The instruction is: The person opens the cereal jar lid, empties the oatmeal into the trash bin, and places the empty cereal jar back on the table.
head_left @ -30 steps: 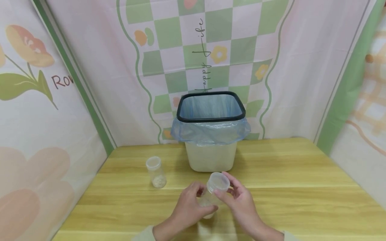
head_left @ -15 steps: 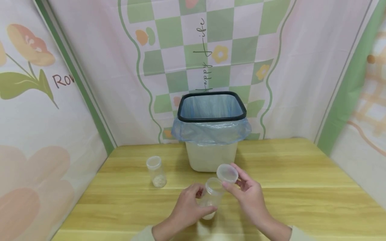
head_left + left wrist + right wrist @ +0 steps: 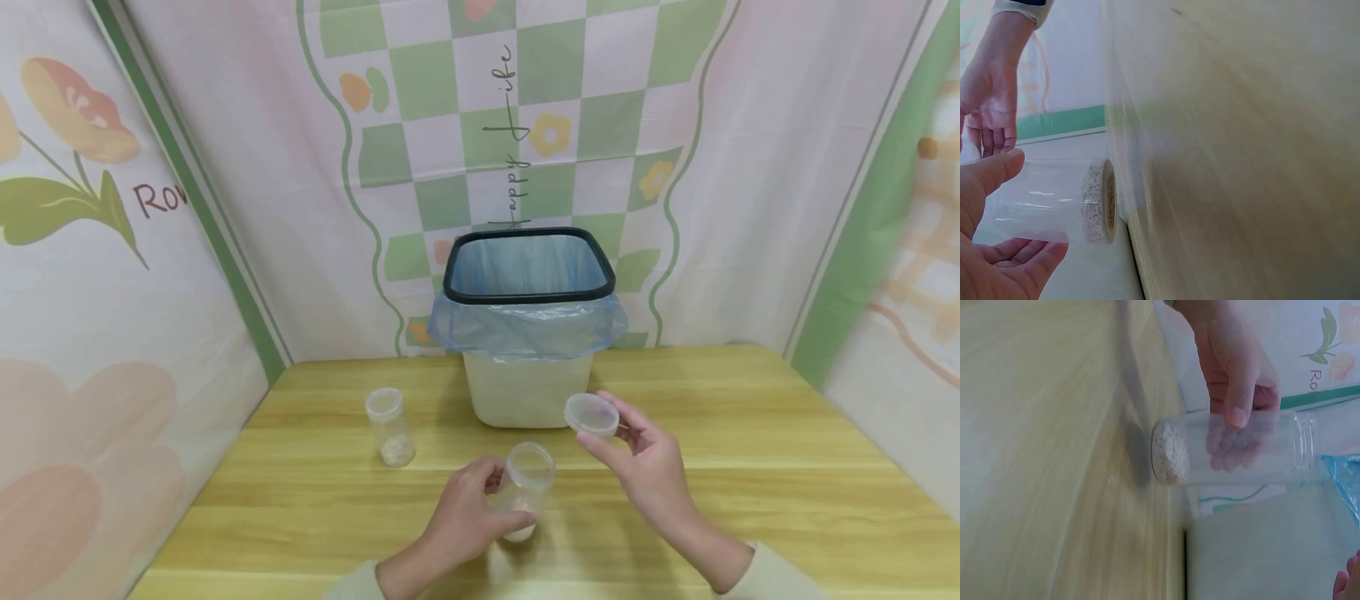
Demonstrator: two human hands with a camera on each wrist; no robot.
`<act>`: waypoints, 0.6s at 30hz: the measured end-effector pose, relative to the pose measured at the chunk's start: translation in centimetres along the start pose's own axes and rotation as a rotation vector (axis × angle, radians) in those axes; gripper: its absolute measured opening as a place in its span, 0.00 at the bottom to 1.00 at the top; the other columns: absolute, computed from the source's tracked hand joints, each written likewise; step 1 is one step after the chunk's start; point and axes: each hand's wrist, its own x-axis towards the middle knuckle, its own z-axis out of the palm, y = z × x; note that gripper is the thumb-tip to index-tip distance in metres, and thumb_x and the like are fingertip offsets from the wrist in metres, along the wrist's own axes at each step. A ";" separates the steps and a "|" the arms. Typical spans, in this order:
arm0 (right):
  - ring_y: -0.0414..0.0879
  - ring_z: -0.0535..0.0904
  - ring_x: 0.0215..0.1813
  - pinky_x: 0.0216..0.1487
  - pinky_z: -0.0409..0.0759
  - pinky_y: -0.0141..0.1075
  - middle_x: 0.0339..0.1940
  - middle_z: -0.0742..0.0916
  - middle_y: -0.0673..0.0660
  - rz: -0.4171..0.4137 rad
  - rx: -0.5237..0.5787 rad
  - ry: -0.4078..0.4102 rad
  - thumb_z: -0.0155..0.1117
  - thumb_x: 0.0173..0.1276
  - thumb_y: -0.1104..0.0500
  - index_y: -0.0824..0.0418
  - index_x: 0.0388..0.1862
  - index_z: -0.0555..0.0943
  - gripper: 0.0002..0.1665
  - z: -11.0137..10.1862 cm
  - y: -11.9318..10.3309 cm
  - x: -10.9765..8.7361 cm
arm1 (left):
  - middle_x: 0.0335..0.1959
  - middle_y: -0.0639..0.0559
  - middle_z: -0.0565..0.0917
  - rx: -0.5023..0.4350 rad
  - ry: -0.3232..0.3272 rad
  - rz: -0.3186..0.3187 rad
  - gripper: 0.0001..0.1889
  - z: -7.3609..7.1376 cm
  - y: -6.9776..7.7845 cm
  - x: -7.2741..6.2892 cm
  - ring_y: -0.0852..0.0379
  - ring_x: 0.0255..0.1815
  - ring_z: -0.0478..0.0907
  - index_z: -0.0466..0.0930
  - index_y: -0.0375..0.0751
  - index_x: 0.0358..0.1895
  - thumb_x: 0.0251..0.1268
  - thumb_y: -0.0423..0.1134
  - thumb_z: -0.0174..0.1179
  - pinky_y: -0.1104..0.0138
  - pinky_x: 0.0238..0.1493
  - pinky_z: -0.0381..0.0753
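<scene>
In the head view my left hand (image 3: 468, 517) grips a clear plastic jar (image 3: 527, 483) with its mouth uncovered. Pale, flaky grains (image 3: 1170, 453) fill the bottom of that jar, which the right wrist view shows held just off the table. Between thumb and fingers, my right hand (image 3: 648, 467) pinches the round translucent lid (image 3: 592, 414), up and to the right of the jar's mouth. A second clear jar (image 3: 390, 427) stands upright to the left with its lid on; similar pale grains lie in its bottom.
A cream trash bin (image 3: 528, 392) with a black rim and a blue liner bag (image 3: 525, 329) stands at the back of the wooden table (image 3: 712, 433). Printed fabric curtains (image 3: 420, 133) hang behind the table and along both sides.
The lid has come off the jar's mouth and moved up and right in my right hand. My left hand keeps hold of the jar in nearly the same place.
</scene>
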 end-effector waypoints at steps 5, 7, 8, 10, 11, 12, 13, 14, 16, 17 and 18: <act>0.37 0.79 0.45 0.46 0.77 0.23 0.52 0.83 0.60 -0.021 -0.117 -0.018 0.74 0.54 0.71 0.70 0.60 0.76 0.32 -1.0 0.4 0.8 | 0.41 0.57 0.82 0.000 0.010 -0.013 0.28 0.0 0.0 0.0 0.58 0.43 0.80 0.80 0.39 0.47 0.43 0.48 0.78 0.69 0.47 0.81; 0.36 0.78 0.44 0.46 0.76 0.21 0.53 0.82 0.62 -0.030 -0.176 -0.027 0.75 0.54 0.69 0.69 0.59 0.77 0.32 -1.5 0.5 1.1 | 0.41 0.57 0.82 -0.007 0.006 -0.014 0.29 0.0 0.0 0.0 0.59 0.43 0.80 0.80 0.38 0.48 0.43 0.48 0.78 0.70 0.47 0.80; 0.36 0.77 0.44 0.46 0.75 0.20 0.53 0.82 0.62 -0.035 -0.211 -0.030 0.76 0.54 0.68 0.69 0.59 0.77 0.32 -1.7 0.6 1.3 | 0.42 0.56 0.82 -0.015 0.002 -0.014 0.29 -0.1 0.0 0.0 0.59 0.44 0.80 0.80 0.37 0.48 0.43 0.47 0.78 0.70 0.48 0.80; 0.35 0.77 0.44 0.46 0.73 0.19 0.52 0.83 0.61 -0.047 -0.286 -0.041 0.77 0.54 0.65 0.67 0.59 0.78 0.32 -2.1 0.8 1.6 | 0.42 0.56 0.83 -0.033 -0.009 -0.019 0.28 -0.1 0.0 0.1 0.59 0.44 0.81 0.79 0.37 0.48 0.44 0.47 0.78 0.72 0.48 0.79; 0.35 0.76 0.43 0.46 0.72 0.20 0.52 0.83 0.61 -0.052 -0.319 -0.047 0.77 0.54 0.64 0.66 0.58 0.78 0.32 -2.3 0.9 1.8 | 0.42 0.56 0.83 -0.041 -0.015 -0.021 0.28 -0.1 0.0 0.1 0.59 0.44 0.81 0.79 0.37 0.48 0.44 0.47 0.78 0.72 0.48 0.79; 0.36 0.76 0.43 0.46 0.72 0.20 0.52 0.83 0.60 -0.055 -0.354 -0.055 0.77 0.54 0.63 0.65 0.58 0.79 0.31 -2.5 1.0 2.0 | 0.42 0.56 0.83 -0.048 -0.019 -0.025 0.28 -0.2 0.0 0.1 0.59 0.44 0.81 0.79 0.37 0.48 0.44 0.47 0.78 0.73 0.48 0.79; 0.37 0.76 0.43 0.46 0.72 0.21 0.51 0.84 0.60 -0.061 -0.389 -0.063 0.78 0.54 0.62 0.65 0.58 0.79 0.31 -2.7 1.1 2.1 | 0.42 0.56 0.83 -0.054 -0.022 -0.029 0.28 -0.2 0.0 0.1 0.59 0.44 0.81 0.80 0.37 0.48 0.44 0.47 0.78 0.73 0.48 0.79; 0.39 0.76 0.44 0.46 0.72 0.22 0.51 0.84 0.59 -0.065 -0.420 -0.074 0.78 0.54 0.61 0.65 0.57 0.79 0.31 -2.9 1.2 2.3 | 0.42 0.56 0.83 -0.061 -0.025 -0.035 0.28 -0.2 0.0 0.1 0.59 0.44 0.81 0.80 0.37 0.48 0.44 0.46 0.78 0.73 0.48 0.79; 0.44 0.76 0.45 0.45 0.72 0.24 0.51 0.84 0.59 -0.063 -0.469 -0.096 0.77 0.55 0.59 0.66 0.57 0.79 0.31 -3.3 1.4 2.6 | 0.42 0.55 0.82 -0.066 -0.027 -0.043 0.28 -0.2 0.0 0.0 0.59 0.44 0.81 0.80 0.37 0.48 0.44 0.46 0.78 0.73 0.48 0.79; 0.46 0.76 0.45 0.45 0.73 0.26 0.50 0.83 0.59 -0.057 -0.490 -0.111 0.77 0.55 0.59 0.66 0.57 0.79 0.31 -3.5 1.4 2.8 | 0.42 0.55 0.82 -0.065 -0.026 -0.045 0.28 -0.2 0.0 0.0 0.59 0.44 0.81 0.80 0.37 0.48 0.44 0.46 0.78 0.73 0.47 0.79; 0.49 0.77 0.46 0.45 0.74 0.28 0.50 0.83 0.60 -0.047 -0.507 -0.127 0.77 0.56 0.58 0.66 0.58 0.79 0.31 -3.6 1.5 3.0 | 0.42 0.55 0.82 -0.066 -0.026 -0.047 0.29 -0.2 0.0 0.0 0.59 0.44 0.81 0.79 0.36 0.48 0.44 0.46 0.78 0.73 0.47 0.79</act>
